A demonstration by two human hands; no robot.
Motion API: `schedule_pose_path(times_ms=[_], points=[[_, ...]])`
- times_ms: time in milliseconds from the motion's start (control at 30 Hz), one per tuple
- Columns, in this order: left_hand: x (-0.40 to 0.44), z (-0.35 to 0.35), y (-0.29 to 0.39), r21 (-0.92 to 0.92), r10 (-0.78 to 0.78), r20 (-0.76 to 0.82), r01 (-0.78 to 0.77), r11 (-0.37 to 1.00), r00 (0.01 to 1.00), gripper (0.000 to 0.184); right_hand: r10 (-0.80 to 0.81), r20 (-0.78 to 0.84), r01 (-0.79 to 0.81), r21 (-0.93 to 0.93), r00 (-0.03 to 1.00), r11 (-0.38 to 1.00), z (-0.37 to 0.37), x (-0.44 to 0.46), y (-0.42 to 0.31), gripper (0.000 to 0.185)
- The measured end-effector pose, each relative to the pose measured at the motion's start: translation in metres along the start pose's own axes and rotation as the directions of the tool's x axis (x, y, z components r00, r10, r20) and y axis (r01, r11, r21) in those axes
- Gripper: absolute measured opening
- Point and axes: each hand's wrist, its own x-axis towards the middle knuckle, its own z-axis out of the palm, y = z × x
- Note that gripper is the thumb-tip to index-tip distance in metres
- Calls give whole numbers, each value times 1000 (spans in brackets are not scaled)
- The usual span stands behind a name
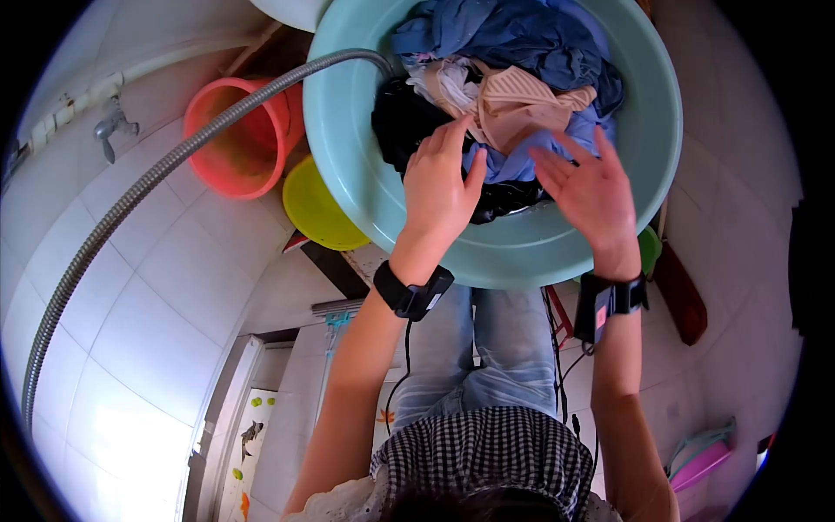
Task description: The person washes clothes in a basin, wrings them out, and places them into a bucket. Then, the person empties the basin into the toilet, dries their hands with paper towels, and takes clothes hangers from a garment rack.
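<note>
A large light-blue basin (348,165) holds a heap of laundry. My left hand (441,183) is over the basin's near side, fingers stretched out and thumb apart, at the edge of the black cloth (402,117). Across from it, my right hand (596,191) is turned partly palm up with its fingers spread, slightly blurred, beside a periwinkle-blue cloth (513,161). Neither hand grips anything that I can see. Between and beyond them lie a peach ribbed garment (522,100), a white cloth (448,83) and dark blue clothes (513,35). Whether the fingertips touch the fabric is unclear.
A grey metal hose (174,157) arches from the left into the basin. A coral bucket (235,178) and a yellow basin (317,209) stand at left, below a wall tap (113,130). Pink and teal basins (700,461) lie at lower right. Cables hang from both wristbands.
</note>
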Motion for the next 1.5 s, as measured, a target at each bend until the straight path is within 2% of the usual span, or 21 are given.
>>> schedule_pose_path(times_ms=[100,167,233,300,333,367,400,500,633,700,767,833,900,933,1100,1167,1267,1333,1367,1433,1500], points=[[2,6,7,42,145,-139,-140,989,980,53,-328,246,342,-14,912,940,27,-15,0,53],[4,11,15,295,169,-40,-150,944,985,67,-364,274,378,1,891,926,38,-15,-3,54],[10,19,14,275,156,24,-156,949,988,86,-405,302,420,16,863,907,36,-4,-7,54],[18,25,11,378,186,79,-202,903,979,107,-567,271,624,-436,778,648,22,18,-7,57],[22,27,8,380,184,83,-202,903,979,107,-566,268,622,-434,779,651,10,30,-7,57],[26,29,5,408,113,113,-150,901,987,115,-691,370,641,-747,622,177,-4,42,-7,64],[30,31,2,437,41,139,-98,894,990,122,-701,536,434,-832,470,-346,-12,48,-5,74],[40,37,-6,427,-22,204,-68,902,979,127,-621,615,251,-779,487,-575,-31,57,3,103],[48,53,-14,469,-91,238,-33,883,967,130,-571,505,291,-856,647,-427,-42,93,17,122],[51,66,-23,579,-48,185,-69,813,982,124,-555,523,263,-836,647,-482,-53,110,20,125],[56,63,-17,600,-162,315,-64,797,935,117,-530,627,53,-673,571,-738,-74,134,23,120],[62,62,-12,611,-204,355,-61,790,912,109,-545,522,50,-750,656,-659,-64,128,18,109],[70,67,-13,648,-232,383,-81,757,894,103,-516,172,-90,-892,839,-443,-54,132,11,104],[73,72,-12,656,-245,375,-69,752,894,99,-559,337,-81,-801,758,-593,-61,138,13,106],[71,83,-16,724,-234,310,-69,687,922,93,-566,199,-212,-788,800,-578,-74,151,15,108],[69,64,-13,593,-124,340,-110,798,932,84,-543,185,-201,-794,819,-573,-57,126,8,110],[77,22,5,356,74,151,-124,926,986,59,-522,345,-12,-826,780,-564,-17,64,-10,90],[91,0,14,297,222,-35,-202,933,974,45,-435,189,63,-956,880,-287,6,44,-26,52],[99,-9,22,342,289,-77,-247,907,954,41,-444,200,71,-955,873,-290,10,45,-32,52],[125,-5,21,314,401,-117,-349,883,909,42,-638,662,330,-749,393,-574,14,49,-45,21],[137,2,19,291,501,-165,-443,848,850,43,-630,702,311,-712,332,-629,23,64,-60,25]])
